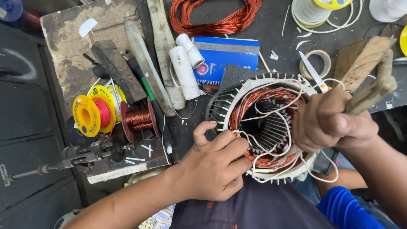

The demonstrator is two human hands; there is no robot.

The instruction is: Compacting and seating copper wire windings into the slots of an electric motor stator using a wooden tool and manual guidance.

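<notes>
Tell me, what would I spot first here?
The round stator in the middle, full of shiny copper windings and loose white strings. The left hand presses on its near rim, and the right hand grips a wooden stick over it. At left sits a bright yellow spool beside a copper spool.

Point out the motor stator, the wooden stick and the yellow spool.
motor stator (237, 99): head view, on its white rim at upper left.
wooden stick (373, 91): head view, on the shaft above the right hand.
yellow spool (86, 115): head view, on its front flange.
</notes>
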